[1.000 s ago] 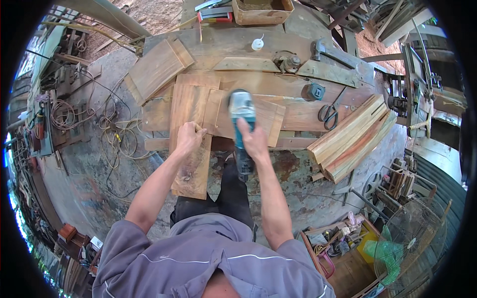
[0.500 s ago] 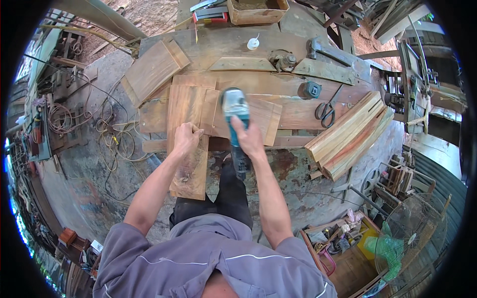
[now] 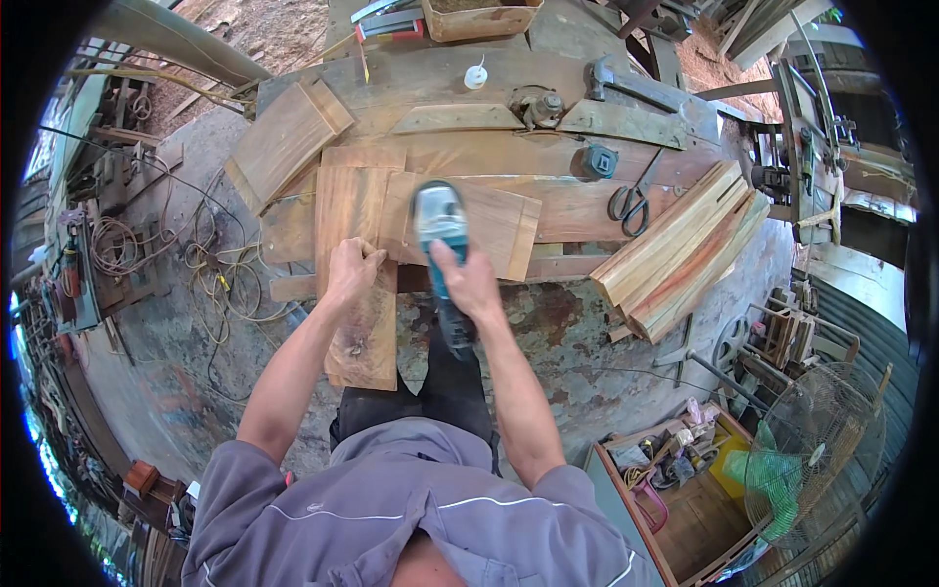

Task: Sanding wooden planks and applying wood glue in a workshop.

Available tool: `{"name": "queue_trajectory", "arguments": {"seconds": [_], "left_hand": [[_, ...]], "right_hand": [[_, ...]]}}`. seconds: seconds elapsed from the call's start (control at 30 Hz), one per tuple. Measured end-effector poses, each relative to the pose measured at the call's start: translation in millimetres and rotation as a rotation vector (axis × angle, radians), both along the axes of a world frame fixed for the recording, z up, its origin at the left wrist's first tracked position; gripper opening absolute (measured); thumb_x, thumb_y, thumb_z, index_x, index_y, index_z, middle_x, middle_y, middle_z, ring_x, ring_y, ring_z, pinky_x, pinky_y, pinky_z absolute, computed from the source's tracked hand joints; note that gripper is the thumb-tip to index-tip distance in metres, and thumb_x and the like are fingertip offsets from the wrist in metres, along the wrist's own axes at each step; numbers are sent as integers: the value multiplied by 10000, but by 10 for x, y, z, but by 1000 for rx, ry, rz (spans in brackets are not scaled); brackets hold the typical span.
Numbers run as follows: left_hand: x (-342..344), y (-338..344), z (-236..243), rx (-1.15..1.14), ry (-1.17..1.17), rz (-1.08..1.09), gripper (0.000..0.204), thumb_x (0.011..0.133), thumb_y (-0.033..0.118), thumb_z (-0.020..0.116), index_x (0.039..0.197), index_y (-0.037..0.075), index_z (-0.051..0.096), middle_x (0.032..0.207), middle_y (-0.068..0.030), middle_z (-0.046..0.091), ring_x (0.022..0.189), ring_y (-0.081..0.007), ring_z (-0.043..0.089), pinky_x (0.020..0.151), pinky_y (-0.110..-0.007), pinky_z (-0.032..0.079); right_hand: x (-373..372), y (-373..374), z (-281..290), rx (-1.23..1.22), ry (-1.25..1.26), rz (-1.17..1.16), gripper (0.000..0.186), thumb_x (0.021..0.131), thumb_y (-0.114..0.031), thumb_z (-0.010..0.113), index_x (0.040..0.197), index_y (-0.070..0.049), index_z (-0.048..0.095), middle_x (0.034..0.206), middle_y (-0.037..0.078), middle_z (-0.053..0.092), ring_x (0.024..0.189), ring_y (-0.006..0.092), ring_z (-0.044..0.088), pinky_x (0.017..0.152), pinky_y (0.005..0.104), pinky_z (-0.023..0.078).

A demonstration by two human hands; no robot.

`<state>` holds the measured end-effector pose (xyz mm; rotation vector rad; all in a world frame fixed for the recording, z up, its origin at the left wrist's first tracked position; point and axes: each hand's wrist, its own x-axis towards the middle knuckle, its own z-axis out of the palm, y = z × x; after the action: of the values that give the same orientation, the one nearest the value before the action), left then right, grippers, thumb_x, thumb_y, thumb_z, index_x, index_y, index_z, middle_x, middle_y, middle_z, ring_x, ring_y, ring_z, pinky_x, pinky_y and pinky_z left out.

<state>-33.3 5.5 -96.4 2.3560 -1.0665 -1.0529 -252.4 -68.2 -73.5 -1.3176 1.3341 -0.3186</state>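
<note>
My right hand [image 3: 468, 279] is wrapped round the body of a teal and black angle grinder [image 3: 445, 220], its grey head over a short wooden board [image 3: 501, 223] lying crosswise on the workbench. My left hand [image 3: 354, 266] is closed, fingers curled and thumb pointing right, gripping at the left end of that board. Under this hand lies a long wooden board [image 3: 362, 347] that reaches over the bench's near edge toward my lap. The grinder's disc is hidden beneath its head.
Two stacked boards [image 3: 290, 142] lie at the far left of the workbench [image 3: 391, 93]. To the right are scissors [image 3: 631, 207], a tape measure [image 3: 600, 161], a hammer [image 3: 626, 86] and a stack of wood strips [image 3: 680, 254]. Coiled cords [image 3: 223, 279] lie on the floor at left.
The whole view has shifted slightly, moving the bench left in the picture. The grinder has come a little nearer to me over the board. My left hand keeps its place on the wood.
</note>
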Motion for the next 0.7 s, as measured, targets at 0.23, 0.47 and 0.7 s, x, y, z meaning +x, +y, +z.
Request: {"name": "queue_trajectory", "arguments": {"seconds": [0.23, 0.47, 0.7], "left_hand": [[-52, 11, 67, -28, 19, 42, 243, 838, 203, 791, 786, -29, 744, 713, -228, 688, 686, -329, 709, 661, -434, 521], [1, 23, -16, 23, 69, 73, 228, 846, 185, 776, 811, -39, 747, 721, -207, 703, 682, -249, 697, 648, -395, 517], [40, 30, 12, -49, 18, -9, 250, 842, 212, 781, 733, -4, 720, 685, -206, 689, 672, -330, 705, 654, -442, 526]], "right_hand": [[-562, 125, 17, 115, -192, -335, 507, 1012, -491, 593, 1133, 1, 617, 805, 62, 662, 665, 167, 667, 599, 328, 555], [92, 131, 98, 7, 56, 49, 661, 903, -581, 646, 1196, 11, 658, 1018, 278, 715, 1010, 424, 696, 884, 461, 521], [-598, 372, 13, 141, -270, -457, 498, 1022, -483, 583, 1081, 9, 629, 802, 73, 665, 649, 163, 670, 599, 332, 574]]}}
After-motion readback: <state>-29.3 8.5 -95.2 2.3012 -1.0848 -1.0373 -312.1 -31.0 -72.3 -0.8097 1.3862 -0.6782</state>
